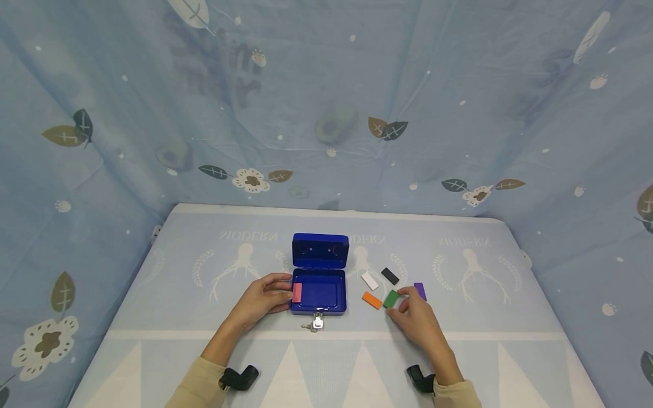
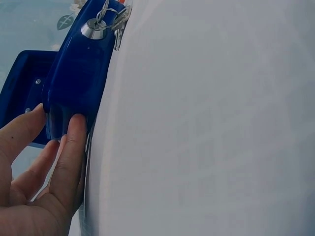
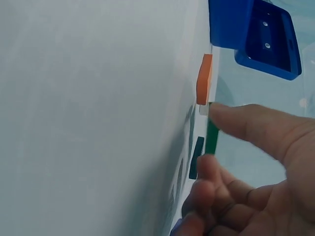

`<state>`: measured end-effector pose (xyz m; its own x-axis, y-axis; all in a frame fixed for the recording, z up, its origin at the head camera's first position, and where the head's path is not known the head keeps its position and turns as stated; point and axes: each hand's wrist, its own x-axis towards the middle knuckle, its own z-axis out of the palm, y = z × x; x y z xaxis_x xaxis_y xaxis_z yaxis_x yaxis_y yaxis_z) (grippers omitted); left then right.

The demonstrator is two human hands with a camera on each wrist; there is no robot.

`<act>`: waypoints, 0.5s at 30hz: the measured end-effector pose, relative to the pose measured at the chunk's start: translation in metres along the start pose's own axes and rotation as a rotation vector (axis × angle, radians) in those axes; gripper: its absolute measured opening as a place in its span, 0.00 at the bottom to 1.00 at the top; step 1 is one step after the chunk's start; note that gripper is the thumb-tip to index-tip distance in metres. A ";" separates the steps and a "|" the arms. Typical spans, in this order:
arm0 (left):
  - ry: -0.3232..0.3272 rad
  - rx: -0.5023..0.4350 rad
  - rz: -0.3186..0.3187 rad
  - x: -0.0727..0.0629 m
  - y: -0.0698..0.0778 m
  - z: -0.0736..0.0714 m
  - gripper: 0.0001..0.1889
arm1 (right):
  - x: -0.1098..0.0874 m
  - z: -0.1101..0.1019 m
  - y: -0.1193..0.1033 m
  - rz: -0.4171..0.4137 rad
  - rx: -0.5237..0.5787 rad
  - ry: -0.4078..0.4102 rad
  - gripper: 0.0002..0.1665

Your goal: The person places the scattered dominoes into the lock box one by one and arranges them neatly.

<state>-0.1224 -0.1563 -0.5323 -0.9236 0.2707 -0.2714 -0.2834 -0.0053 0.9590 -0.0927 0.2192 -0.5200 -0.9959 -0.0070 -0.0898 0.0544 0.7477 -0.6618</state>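
Note:
A blue metal cash box stands with its lid raised, a pink block inside along its left wall. My left hand rests against the box's left side; in the left wrist view its fairly straight fingers touch the outer wall and the thumb tip is at the rim. Out to the right, my right hand pinches a green block by its ends between thumb and fingertips. The right wrist view shows that green block edge-on, held just over the table.
Around the right hand lie an orange block, a white block, a black block and a purple block. Keys hang from the lock at the box's front. A patterned blue cloth hangs behind the table.

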 end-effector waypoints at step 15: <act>-0.003 0.001 0.002 -0.001 0.001 0.000 0.27 | -0.001 0.003 -0.017 -0.105 0.115 -0.009 0.29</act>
<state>-0.1217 -0.1562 -0.5312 -0.9234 0.2738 -0.2690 -0.2810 -0.0047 0.9597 -0.0923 0.2050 -0.5109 -0.9959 -0.0877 -0.0217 -0.0420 0.6612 -0.7490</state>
